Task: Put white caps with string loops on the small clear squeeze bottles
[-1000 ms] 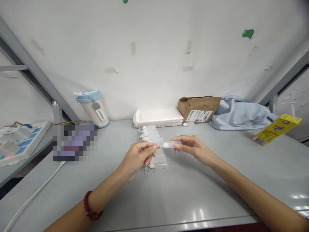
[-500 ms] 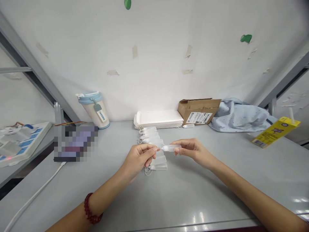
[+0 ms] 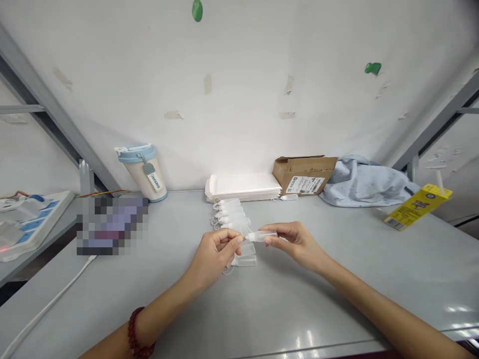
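Observation:
Between the thumb and fingers of my right hand (image 3: 295,244) lies a small translucent plastic bottle (image 3: 258,236), held sideways with its narrow tip to the left. My left hand (image 3: 217,254) pinches at that tip; a thin cord seems to be there, too small to make out fully. Beneath and around my hands runs a column of similar small bottles with white cord loops, some of them (image 3: 231,214) behind my left hand and others (image 3: 245,261) nearer me. My left fingers partly cover the middle of the column.
A stack of white flat packs (image 3: 243,187) lies against the wall, beside an open cardboard box (image 3: 305,174) with another small bottle (image 3: 289,198) before it. Pale blue cloth (image 3: 366,182) and a tilted yellow drink carton (image 3: 417,207) are right; a tumbler (image 3: 144,174), blurred phone (image 3: 112,224) and power strip (image 3: 41,219) left.
The view has shifted slightly. Both hands keep the bottle between them in nearly the same pose, a little lower in the picture.

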